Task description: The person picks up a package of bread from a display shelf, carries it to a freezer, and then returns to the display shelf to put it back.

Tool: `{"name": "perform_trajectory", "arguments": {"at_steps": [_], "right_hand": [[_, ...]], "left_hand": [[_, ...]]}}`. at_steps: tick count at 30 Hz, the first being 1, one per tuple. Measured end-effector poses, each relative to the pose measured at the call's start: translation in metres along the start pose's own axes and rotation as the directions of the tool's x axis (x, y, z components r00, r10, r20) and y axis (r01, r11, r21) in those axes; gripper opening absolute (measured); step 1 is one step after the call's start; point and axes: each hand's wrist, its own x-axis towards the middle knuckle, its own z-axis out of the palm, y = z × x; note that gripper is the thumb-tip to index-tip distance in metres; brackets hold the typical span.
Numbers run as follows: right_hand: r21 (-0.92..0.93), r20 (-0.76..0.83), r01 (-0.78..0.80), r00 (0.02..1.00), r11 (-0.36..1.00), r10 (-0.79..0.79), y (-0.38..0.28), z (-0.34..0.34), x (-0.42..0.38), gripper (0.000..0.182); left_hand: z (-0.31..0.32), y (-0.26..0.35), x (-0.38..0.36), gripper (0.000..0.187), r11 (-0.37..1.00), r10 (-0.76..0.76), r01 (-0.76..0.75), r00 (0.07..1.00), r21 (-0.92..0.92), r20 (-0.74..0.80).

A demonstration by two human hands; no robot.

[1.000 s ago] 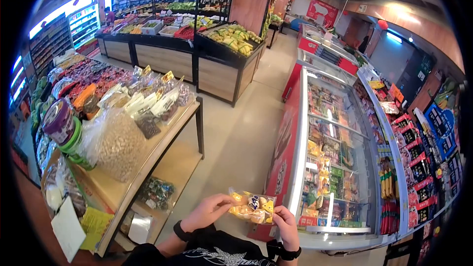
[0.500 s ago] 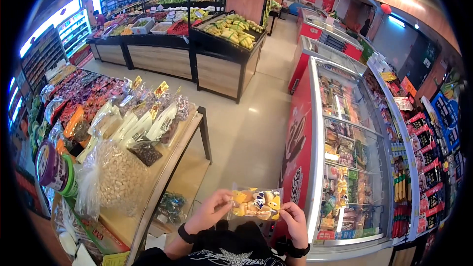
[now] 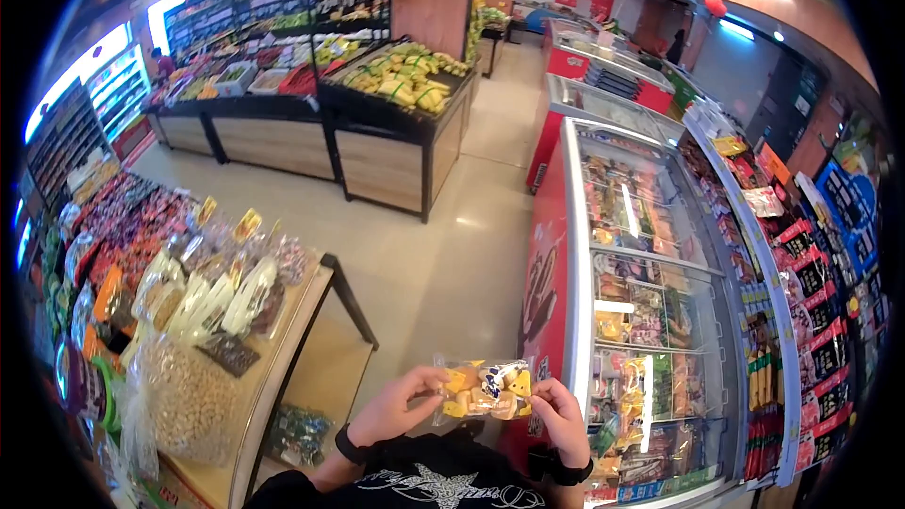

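Head view, looking down past my black shirt: I hold a small see-through snack bag stretched out between my two hands, in front of my chest and over the floor. My left hand has the bag's left end pinched between thumb and fingers. My right hand pinches the right end with thumb and fingertip, so neither grip is loose. The bag lies roughly level from side to side, its printed face toward me, with yellow patches, dark lettering and rounded, pale tan pieces showing through. I wear a dark band on my left wrist.

Just beyond my right hand stands a red-sided freezer with a glass top and colourful packs inside. Past it, on the far right, red and black packets hang in a row. To my left is a wooden table, carrying a big clear sack of pale nuts, a flat dark packet and several white packets. Further ahead, bananas fill a stand beside a brown pillar.
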Motion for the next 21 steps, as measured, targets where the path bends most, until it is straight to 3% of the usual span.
{"name": "perform_trajectory", "arguments": {"at_steps": [6, 9, 11, 15, 21], "right_hand": [[-0.142, -0.098, 0.108, 0.988, 0.984, -0.122, -0.008, -0.056, 0.018, 0.008], [-0.107, -0.208, 0.036, 0.976, 0.994, -0.058, -0.007, -0.082, 0.011, 0.008], [-0.179, -0.289, 0.064, 0.951, 0.982, -0.115, 0.005, -0.099, 0.002, 0.008], [-0.105, -0.476, -0.003, 0.878, 0.995, -0.048, 0.019, -0.117, -0.022, 0.009], [0.009, -0.754, -0.045, 0.656, 0.999, 0.036, 0.027, -0.122, -0.051, 0.008]], "left_hand": [[0.032, 0.003, 0.086, 0.028, 0.996, 0.036, -0.029, 0.997, -0.088, 0.075], [0.055, -0.002, 0.117, 0.028, 0.998, 0.052, -0.047, 0.982, -0.03, 0.18], [0.069, -0.004, 0.136, 0.029, 0.998, 0.058, -0.055, 0.964, -0.021, 0.261], [0.093, -0.007, 0.18, 0.028, 0.996, 0.023, -0.065, 0.859, 0.064, 0.511], [0.143, 0.001, 0.249, 0.021, 0.98, 0.088, -0.191, 0.646, 0.049, 0.759]]}}
